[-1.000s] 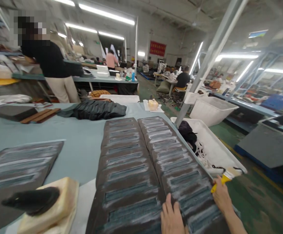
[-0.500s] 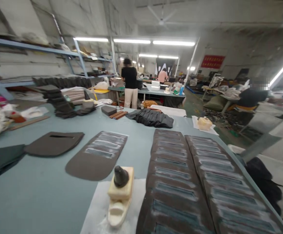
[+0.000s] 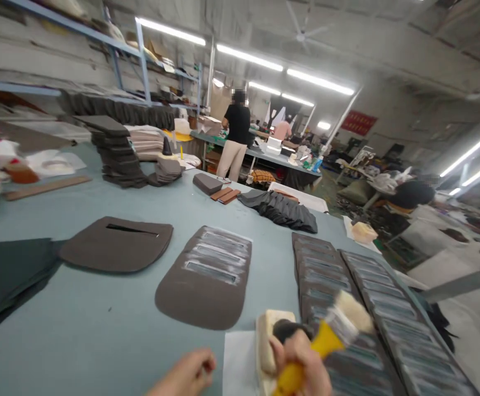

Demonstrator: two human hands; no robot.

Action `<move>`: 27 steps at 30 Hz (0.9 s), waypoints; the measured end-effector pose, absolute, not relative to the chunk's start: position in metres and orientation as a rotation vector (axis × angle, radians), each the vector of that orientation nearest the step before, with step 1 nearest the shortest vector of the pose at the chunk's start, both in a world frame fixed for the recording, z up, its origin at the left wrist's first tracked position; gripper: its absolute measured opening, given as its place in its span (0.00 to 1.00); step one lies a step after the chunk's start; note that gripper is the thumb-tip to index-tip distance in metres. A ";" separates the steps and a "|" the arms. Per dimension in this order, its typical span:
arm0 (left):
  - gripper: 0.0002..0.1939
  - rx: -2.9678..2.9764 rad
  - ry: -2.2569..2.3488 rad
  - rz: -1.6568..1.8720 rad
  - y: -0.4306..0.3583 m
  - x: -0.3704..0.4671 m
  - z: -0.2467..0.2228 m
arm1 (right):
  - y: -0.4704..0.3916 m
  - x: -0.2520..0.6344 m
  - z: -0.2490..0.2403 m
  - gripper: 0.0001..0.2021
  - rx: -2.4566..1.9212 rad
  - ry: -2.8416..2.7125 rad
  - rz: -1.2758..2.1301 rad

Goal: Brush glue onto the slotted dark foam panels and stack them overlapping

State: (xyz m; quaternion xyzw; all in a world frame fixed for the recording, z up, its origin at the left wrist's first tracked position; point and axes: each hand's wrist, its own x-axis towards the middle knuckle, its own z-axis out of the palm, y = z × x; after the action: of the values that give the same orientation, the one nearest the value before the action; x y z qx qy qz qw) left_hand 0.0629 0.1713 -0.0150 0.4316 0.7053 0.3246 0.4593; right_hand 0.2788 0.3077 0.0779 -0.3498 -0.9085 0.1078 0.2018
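My right hand (image 3: 301, 357) is closed around the yellow handle of a brush (image 3: 331, 338), whose pale bristles point up and to the right over the slotted dark panels (image 3: 322, 269). Just left of that hand sits a cream block (image 3: 267, 341) with a black knob (image 3: 292, 330), on white paper (image 3: 240, 360). My left hand (image 3: 192, 371) is low over the table, fingers curled; whether they hold anything is hidden. Above it lies a rounded brown panel (image 3: 202, 297) with white-smeared slots. Farther left is another panel (image 3: 116, 247) with a single slit.
Dark green sheets (image 3: 12, 275) lie at the table's left edge. Along the far side are a dark stack (image 3: 120, 154), a gathered black piece (image 3: 281, 212) and a pale block (image 3: 364, 232) on paper. People work at other tables behind.
Both hands have come into view from below, the right one with the brush. The view has tilted, and the table items appear shifted to the right.
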 end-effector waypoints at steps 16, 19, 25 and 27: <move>0.31 0.714 2.536 0.649 0.309 -0.190 -0.041 | 0.447 0.047 -0.018 0.13 -1.915 -2.116 0.540; 0.33 0.660 2.585 0.604 0.335 -0.201 -0.046 | 0.463 0.034 -0.033 0.12 -2.003 -2.068 0.509; 0.34 0.607 2.538 0.482 0.364 -0.225 -0.062 | 0.486 0.021 -0.055 0.13 -2.119 -2.016 0.487; 0.33 0.585 2.494 0.416 0.369 -0.231 -0.068 | 0.490 0.021 -0.059 0.12 -2.139 -2.016 0.516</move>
State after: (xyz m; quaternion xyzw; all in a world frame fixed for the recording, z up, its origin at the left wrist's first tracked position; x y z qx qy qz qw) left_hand -0.2314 0.3687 -0.0678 0.2171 0.9253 0.1542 0.2700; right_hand 0.0208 0.4902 -0.0592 -0.7146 -0.6735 0.1722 0.0786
